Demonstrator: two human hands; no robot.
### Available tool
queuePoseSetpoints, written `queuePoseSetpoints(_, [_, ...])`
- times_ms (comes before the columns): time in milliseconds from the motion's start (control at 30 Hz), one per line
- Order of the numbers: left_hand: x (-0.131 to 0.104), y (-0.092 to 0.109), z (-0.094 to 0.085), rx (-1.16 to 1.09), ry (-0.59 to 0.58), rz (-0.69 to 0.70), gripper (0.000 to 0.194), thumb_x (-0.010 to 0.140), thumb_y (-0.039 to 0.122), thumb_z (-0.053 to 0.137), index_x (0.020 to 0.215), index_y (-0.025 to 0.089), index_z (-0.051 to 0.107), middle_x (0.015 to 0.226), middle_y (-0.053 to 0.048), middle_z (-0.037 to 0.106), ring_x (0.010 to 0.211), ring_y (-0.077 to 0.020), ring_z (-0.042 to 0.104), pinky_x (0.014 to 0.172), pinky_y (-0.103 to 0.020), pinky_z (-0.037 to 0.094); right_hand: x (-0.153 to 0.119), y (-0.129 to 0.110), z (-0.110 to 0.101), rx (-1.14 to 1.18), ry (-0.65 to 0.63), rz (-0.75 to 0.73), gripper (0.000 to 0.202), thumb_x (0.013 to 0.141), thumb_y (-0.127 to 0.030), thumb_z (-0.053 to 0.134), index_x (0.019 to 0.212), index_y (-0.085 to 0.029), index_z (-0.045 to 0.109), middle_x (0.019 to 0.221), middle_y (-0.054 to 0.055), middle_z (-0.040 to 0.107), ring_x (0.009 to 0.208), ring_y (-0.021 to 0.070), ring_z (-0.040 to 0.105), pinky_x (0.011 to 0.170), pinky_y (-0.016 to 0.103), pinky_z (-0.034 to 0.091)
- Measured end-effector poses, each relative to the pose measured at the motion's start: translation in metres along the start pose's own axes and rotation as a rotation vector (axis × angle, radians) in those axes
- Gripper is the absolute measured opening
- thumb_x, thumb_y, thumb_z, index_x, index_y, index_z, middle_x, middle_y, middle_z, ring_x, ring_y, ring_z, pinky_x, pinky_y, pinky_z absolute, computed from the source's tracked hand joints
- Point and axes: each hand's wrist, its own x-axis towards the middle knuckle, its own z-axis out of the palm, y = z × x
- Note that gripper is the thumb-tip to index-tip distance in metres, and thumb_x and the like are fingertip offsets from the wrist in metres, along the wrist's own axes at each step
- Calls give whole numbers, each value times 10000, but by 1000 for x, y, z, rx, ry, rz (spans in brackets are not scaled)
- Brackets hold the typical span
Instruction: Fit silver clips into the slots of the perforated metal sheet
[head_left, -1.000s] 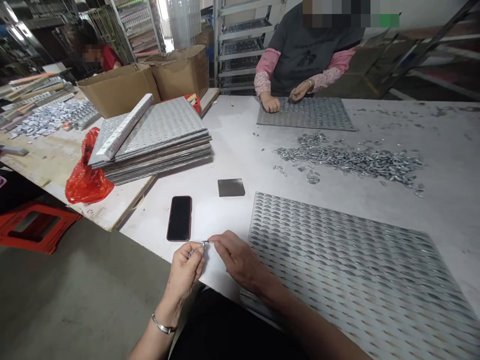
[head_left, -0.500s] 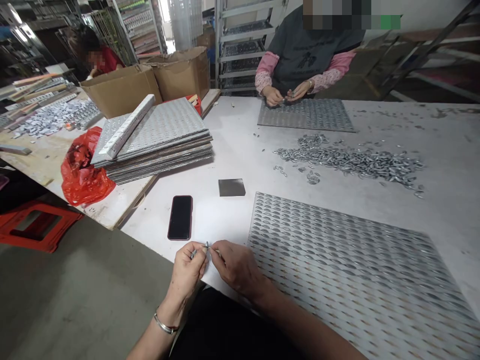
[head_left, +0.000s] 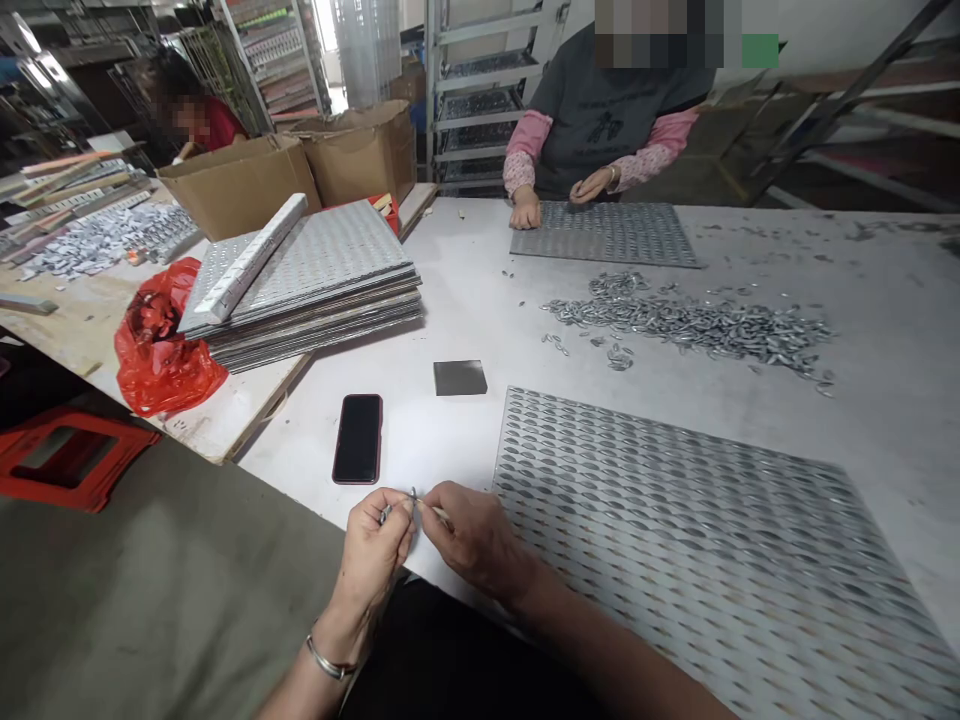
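Observation:
Near the table's front edge, my left hand pinches a small silvery oval piece between thumb and forefinger, with more such pieces partly hidden in its fingers. My right hand is closed on a thin tool, whose tip meets the piece. To the right lies a large panel with rows of leaf-shaped pieces; its nearer rows show small brownish marks. A black phone and a dark rectangular block lie beyond my hands.
A pile of silvery pieces spreads across the table. Opposite, a person works over another panel. Stacked panels, a red bag and cardboard boxes are at the left.
The person opposite has parted their hands, one now resting on the panel's left edge. My hands hold nearly the same pose, and the view has shifted slightly.

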Motion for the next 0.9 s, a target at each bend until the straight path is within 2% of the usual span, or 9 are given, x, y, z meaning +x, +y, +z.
queuePoseSetpoints(100, [1, -1, 0, -23, -12, -16, 328, 776, 457, 713, 731, 182, 541, 436, 90, 435, 356, -30, 245, 366, -170, 136, 1, 5, 2, 3, -13, 19, 199, 943, -261, 474, 800, -198, 599, 694, 26, 659, 617, 147, 591, 611, 258, 374])
queuePoseSetpoints(267, [0, 2, 1, -61, -21, -27, 340, 753, 465, 732, 759, 182, 544, 433, 105, 408, 351, -27, 219, 357, -167, 120, 8, 17, -2, -32, 91, 84, 211, 944, -227, 453, 768, -195, 566, 654, 24, 629, 599, 148, 587, 589, 257, 370])
queuePoseSetpoints(467, [3, 1, 1, -76, -23, -54, 337, 757, 463, 724, 733, 183, 538, 399, 109, 401, 327, -24, 188, 338, -166, 102, 3, 6, -2, 23, 2, -87, 181, 938, -228, 479, 795, -191, 583, 655, 3, 628, 560, 118, 545, 582, 238, 366])
queuePoseSetpoints(567, [3, 1, 1, -77, -14, -52, 338, 755, 456, 727, 720, 180, 535, 408, 101, 420, 333, -23, 212, 342, -160, 121, 6, 10, 2, 13, 78, -133, 188, 933, -217, 472, 775, -188, 569, 628, -10, 603, 532, 110, 518, 561, 237, 352])
queuePoseSetpoints(733, [2, 3, 1, -79, -1, -54, 341, 735, 455, 746, 740, 180, 544, 419, 103, 421, 338, -22, 214, 344, -158, 117, 12, 21, 4, -34, 219, -75, 180, 928, -179, 484, 757, -184, 540, 604, -16, 572, 542, 116, 539, 552, 237, 346])
queuePoseSetpoints(900, [4, 3, 2, -91, -2, -63, 354, 729, 464, 747, 717, 178, 537, 419, 101, 429, 330, -20, 218, 336, -159, 120, 4, 10, 6, 20, 123, -148, 162, 921, -189, 499, 772, -181, 563, 628, -20, 592, 524, 103, 517, 557, 234, 344])
